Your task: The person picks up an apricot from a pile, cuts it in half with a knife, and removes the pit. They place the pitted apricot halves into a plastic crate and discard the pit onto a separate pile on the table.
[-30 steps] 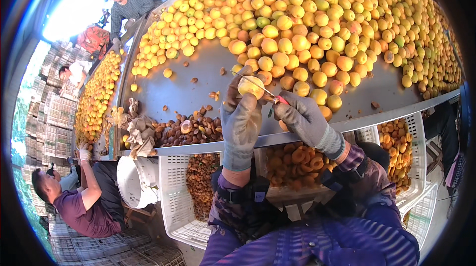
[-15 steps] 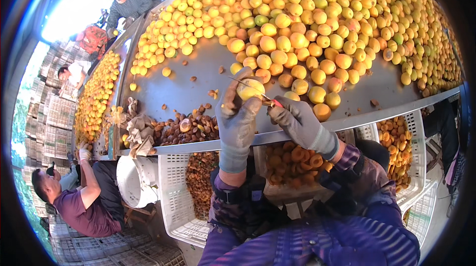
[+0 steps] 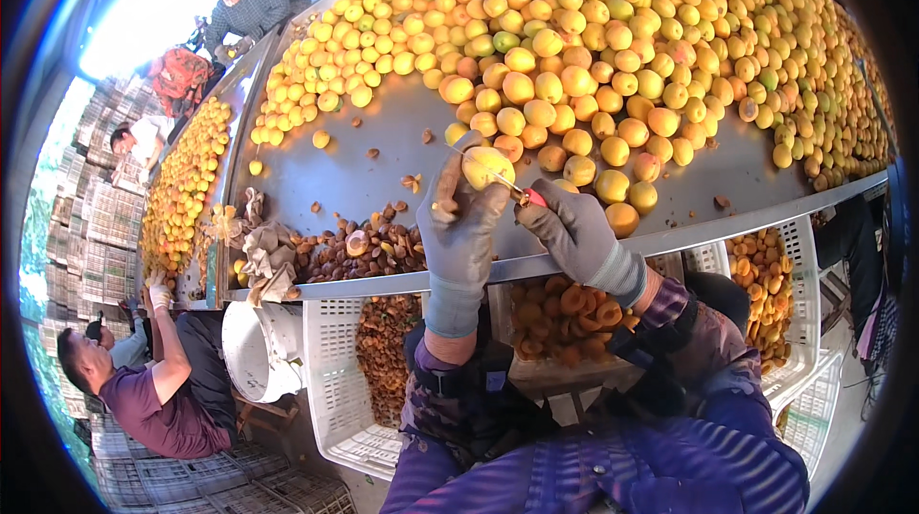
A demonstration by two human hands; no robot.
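A pale yellow apricot (image 3: 487,169) is pinched in the gloved fingers of my left hand (image 3: 459,241). My right hand (image 3: 574,241), also in a grey glove, grips a small knife with a red handle (image 3: 534,198); its thin blade lies across the apricot. Both hands are held over the near edge of a metal table (image 3: 383,131) bearing a broad heap of yellow apricots (image 3: 565,83). Left of my hands is a pile of brown pits (image 3: 364,251), beside crumpled beige gloves or cloth (image 3: 271,256).
Below the table stand white crates (image 3: 335,418) with cut fruit and brown scraps, a wooden box of halves (image 3: 565,318) and a white bucket (image 3: 251,351). Co-workers (image 3: 144,399) (image 3: 239,7) sit or stand along a side table of apricots (image 3: 177,189). Stacked crates (image 3: 105,236) line the left.
Both my hands, with apricot and knife, have shifted slightly left, my right hand a little more. The blade's angle across the fruit has changed. The nearby co-worker's hands at left have moved slightly.
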